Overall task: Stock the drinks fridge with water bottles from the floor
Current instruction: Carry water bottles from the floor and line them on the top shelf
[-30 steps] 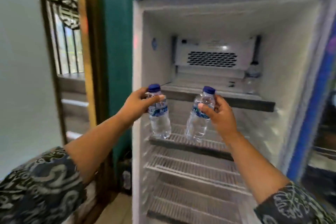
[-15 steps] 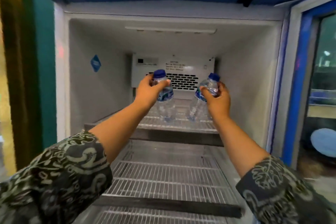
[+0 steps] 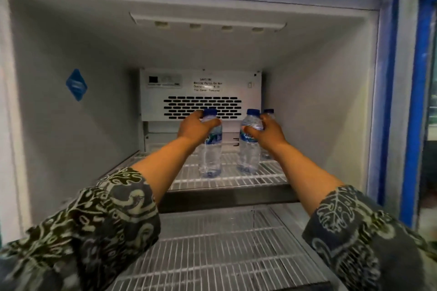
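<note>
I look into the open drinks fridge, at its top wire shelf (image 3: 227, 178). My left hand (image 3: 196, 129) grips the upper part of a clear water bottle with a blue cap (image 3: 211, 156), whose base stands on the shelf. My right hand (image 3: 269, 132) grips a second, similar bottle (image 3: 248, 151), upright with its base on the shelf too. A third bottle (image 3: 268, 112) stands behind my right hand near the back right corner; only its cap and a little of its lower body show.
A white fan cover with vent slots (image 3: 202, 104) fills the back wall above the shelf. A lower wire shelf (image 3: 212, 250) lies under my forearms. The blue-framed door (image 3: 416, 101) hangs open at the right. A blue sticker (image 3: 76, 84) marks the left wall.
Both hands have reached deeper into the fridge and lowered the two bottles onto the top shelf. My view has moved closer to the shelf.
</note>
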A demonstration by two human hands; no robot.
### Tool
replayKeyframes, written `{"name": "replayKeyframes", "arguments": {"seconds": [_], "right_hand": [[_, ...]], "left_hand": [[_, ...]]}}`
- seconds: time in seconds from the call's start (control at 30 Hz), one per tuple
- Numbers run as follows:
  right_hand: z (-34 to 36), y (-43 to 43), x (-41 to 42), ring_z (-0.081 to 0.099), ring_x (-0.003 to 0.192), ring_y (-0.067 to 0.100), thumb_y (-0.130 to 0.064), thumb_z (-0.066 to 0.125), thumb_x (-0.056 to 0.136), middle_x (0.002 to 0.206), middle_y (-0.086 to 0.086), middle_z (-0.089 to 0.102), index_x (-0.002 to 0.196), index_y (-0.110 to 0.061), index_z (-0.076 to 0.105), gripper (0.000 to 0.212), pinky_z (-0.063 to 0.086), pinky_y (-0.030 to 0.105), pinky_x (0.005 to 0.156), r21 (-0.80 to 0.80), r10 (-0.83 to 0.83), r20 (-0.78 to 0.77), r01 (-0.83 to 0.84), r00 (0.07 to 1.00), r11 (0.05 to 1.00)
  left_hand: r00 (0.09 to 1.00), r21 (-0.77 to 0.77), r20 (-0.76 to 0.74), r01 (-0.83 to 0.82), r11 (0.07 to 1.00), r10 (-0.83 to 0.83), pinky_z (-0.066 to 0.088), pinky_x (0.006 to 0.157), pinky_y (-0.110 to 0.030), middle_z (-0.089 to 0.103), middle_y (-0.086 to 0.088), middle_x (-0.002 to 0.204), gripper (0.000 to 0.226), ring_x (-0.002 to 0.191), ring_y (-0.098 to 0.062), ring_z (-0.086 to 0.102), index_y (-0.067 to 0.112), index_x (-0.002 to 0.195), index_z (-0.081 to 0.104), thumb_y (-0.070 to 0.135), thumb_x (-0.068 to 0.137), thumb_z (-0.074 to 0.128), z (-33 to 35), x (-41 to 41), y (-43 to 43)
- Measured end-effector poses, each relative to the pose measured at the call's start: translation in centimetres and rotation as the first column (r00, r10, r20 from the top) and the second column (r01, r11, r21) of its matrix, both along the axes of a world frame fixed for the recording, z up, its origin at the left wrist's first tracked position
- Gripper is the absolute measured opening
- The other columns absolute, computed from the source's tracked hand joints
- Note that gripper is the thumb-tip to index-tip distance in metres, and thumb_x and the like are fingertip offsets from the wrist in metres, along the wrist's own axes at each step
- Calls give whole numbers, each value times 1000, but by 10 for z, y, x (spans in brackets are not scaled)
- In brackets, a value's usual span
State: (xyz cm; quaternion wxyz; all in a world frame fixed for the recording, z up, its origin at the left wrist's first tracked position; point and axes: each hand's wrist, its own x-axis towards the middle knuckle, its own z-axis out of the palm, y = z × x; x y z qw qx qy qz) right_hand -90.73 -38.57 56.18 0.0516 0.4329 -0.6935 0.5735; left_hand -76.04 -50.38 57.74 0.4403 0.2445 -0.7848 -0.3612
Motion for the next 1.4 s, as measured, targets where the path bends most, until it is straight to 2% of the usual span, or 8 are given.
{"name": "replayKeyframes", "arguments": {"seconds": [0.2, 0.3, 0.4, 0.53, 0.67, 0.93, 1.27, 1.4], "right_hand": [[33, -3, -18, 58, 107, 27, -29, 79, 73, 120, 10, 59, 128, -7, 48, 67, 52, 41, 91, 326, 24, -118, 16, 993, 945], [49, -5, -16, 58, 98, 25, -20, 81, 70, 117, 8, 55, 133, -15, 42, 74, 56, 33, 71, 394, 104, -142, -40, 984, 918], [60, -11, -19, 60, 80, 19, -17, 82, 69, 114, 10, 58, 130, -17, 46, 71, 52, 24, 54, 466, 133, -164, -42, 977, 884], [62, -25, -29, 57, 95, 24, -17, 81, 71, 120, 9, 53, 134, -17, 43, 74, 53, 30, 70, 495, 130, -215, -7, 968, 869], [60, -44, -44, 50, 119, 28, -17, 79, 74, 136, 13, 48, 136, -15, 39, 74, 41, 26, 84, 508, 117, -343, 79, 932, 858], [76, -62, -59, 51, 118, 29, -29, 80, 72, 132, 14, 52, 130, -4, 47, 71, 44, 32, 92, 605, 78, -539, 320, 839, 729], [76, -63, -69, 39, 125, 31, -47, 73, 74, 131, 10, 52, 130, -13, 50, 69, 30, 43, 103, 562, 27, -693, 516, 721, 647], [77, -63, -73, 37, 127, 31, -50, 71, 75, 133, 9, 51, 131, -14, 49, 70, 26, 46, 106, 558, 34, -714, 540, 699, 630]], "left_hand": [[996, -64, -37, 85, 994, -87, 41, 83, -27, 57, -2, 112, 49, 107, -22, 56, 14, 128, 49, 42, 89, 59, -14, -1, -6], [989, -46, -84, 122, 991, -125, 33, 91, -25, 48, -7, 136, 62, 125, -22, 46, 17, 142, 33, 45, 91, 53, -25, -3, -3], [984, -56, -86, 153, 987, -157, 35, 89, -24, 51, -5, 132, 58, 117, -20, 50, 20, 141, 32, 45, 92, 51, -29, -5, -6], [980, -81, -95, 166, 983, -174, 40, 89, -25, 57, 5, 119, 55, 112, -16, 56, 19, 137, 38, 45, 90, 52, -31, -7, -13], [981, -98, -101, 158, 983, -168, 45, 95, -30, 60, -3, 123, 64, 111, -19, 59, 17, 137, 38, 52, 86, 53, -35, -11, -19], [980, -111, -113, 149, 983, -161, 47, 89, -27, 65, 2, 112, 43, 103, -14, 62, 21, 128, 46, 42, 91, 54, -37, -11, -20], [985, -126, -88, 136, 983, -147, 47, 99, -35, 61, -1, 124, 59, 112, -18, 59, 21, 136, 39, 52, 88, 53, -38, -10, -19], [982, -137, -108, 138, 981, -153, 47, 97, -33, 62, 2, 119, 48, 108, -14, 61, 23, 132, 42, 44, 90, 53, -38, -10, -17]]}}
